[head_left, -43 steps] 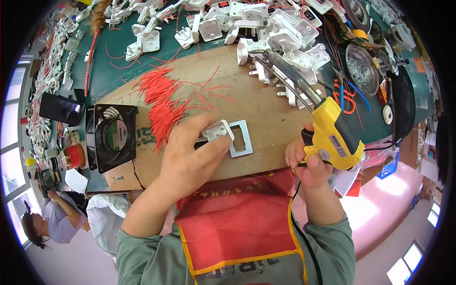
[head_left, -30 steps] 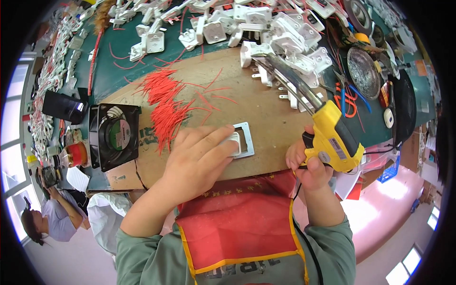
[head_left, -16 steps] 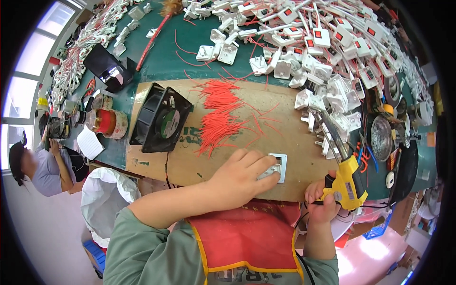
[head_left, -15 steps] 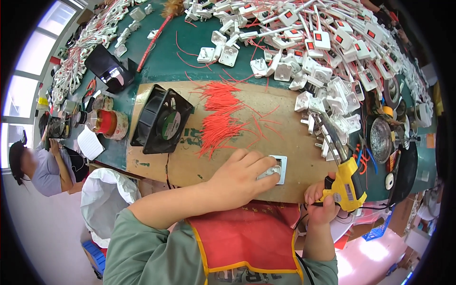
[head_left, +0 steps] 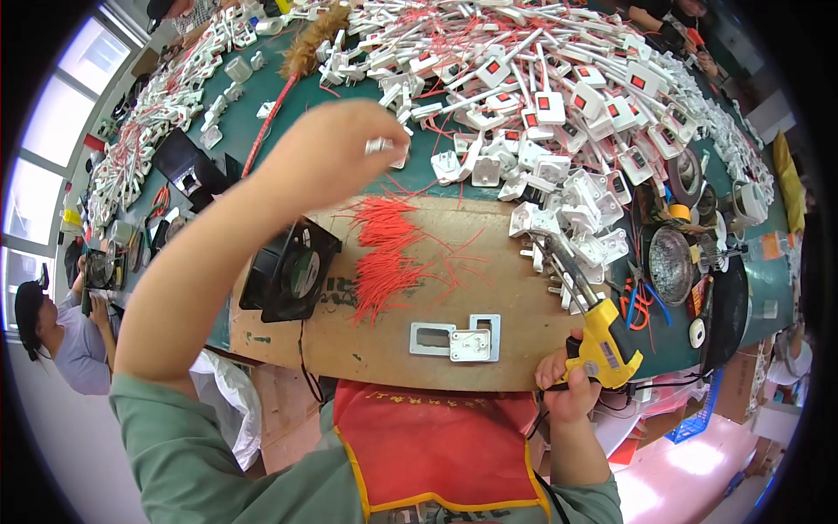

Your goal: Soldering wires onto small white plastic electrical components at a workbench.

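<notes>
My left hand (head_left: 349, 144) is stretched far across the bench, with bent fingers closed on a white plug housing (head_left: 384, 147) lying among loose parts; the fingertips are partly hidden. My right hand (head_left: 567, 380) grips a yellow soldering gun (head_left: 608, 348) by its handle, its metal tip pointing away to the upper left. Between the hands, near the front edge of the brown board (head_left: 375, 362), lies a pale metal frame (head_left: 415, 340) with two rectangular openings. A white square plug part (head_left: 471, 346) sits at its right opening.
Red wires (head_left: 384, 266) lie bunched on the board beside a black fan (head_left: 292, 271). White plug housings and red-switched pieces (head_left: 550, 106) pile up behind. At right are orange-handled scissors (head_left: 640, 310) and a metal bowl (head_left: 670, 266). Other people sit around the bench.
My left hand has left the metal frame and reached forward and left to the loose plug housings, uncovering the frame and the white part. My right hand still holds the soldering gun. The view has shifted slightly.
</notes>
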The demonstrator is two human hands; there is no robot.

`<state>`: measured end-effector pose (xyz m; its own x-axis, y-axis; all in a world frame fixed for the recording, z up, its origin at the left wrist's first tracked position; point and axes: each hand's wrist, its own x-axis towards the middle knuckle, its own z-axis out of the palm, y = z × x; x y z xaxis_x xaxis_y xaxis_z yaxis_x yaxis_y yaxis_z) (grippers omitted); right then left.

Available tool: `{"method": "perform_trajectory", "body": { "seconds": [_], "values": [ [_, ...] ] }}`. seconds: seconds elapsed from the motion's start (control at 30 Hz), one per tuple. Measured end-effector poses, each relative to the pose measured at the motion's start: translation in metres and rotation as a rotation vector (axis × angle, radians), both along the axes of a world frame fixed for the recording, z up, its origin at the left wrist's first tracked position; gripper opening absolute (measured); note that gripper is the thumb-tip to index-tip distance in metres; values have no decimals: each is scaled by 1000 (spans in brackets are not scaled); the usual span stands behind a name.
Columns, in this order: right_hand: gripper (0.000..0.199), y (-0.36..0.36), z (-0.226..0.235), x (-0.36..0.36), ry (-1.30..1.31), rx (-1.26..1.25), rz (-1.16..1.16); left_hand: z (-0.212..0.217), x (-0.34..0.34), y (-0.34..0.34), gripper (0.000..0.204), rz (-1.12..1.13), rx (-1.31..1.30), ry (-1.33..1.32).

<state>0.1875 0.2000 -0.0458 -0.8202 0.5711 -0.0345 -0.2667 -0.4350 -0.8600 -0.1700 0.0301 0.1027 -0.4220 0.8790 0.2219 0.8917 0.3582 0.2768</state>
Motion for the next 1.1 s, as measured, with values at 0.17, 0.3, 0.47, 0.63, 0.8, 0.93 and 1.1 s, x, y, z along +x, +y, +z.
{"method": "perform_trajectory", "body": {
  "seconds": [0.17, 0.3, 0.47, 0.63, 0.8, 0.93, 1.1],
  "values": [
    [66, 3, -2, -1, 16, -6, 3, -5, -47, 65, 21, 90, -113, -62],
    [66, 3, -3, 0, 11, -21, 1, -23, -43, 113, 26, 25, -136, 13],
    [68, 3, -3, 2, 9, -34, -4, -41, -36, 151, 39, 107, -231, -39],
    [68, 3, -4, 3, 57, -84, 31, -53, -58, 170, 31, 89, -182, -130],
    [68, 5, -4, 4, 64, -97, 40, -54, -58, 183, 25, 162, -278, -144],
    [69, 4, -6, 5, 67, -97, 39, -58, -51, 182, 23, 187, -206, -135],
    [69, 4, -6, 4, 68, -102, 46, -59, -60, 177, 21, 238, -271, -211]
  ]
}}
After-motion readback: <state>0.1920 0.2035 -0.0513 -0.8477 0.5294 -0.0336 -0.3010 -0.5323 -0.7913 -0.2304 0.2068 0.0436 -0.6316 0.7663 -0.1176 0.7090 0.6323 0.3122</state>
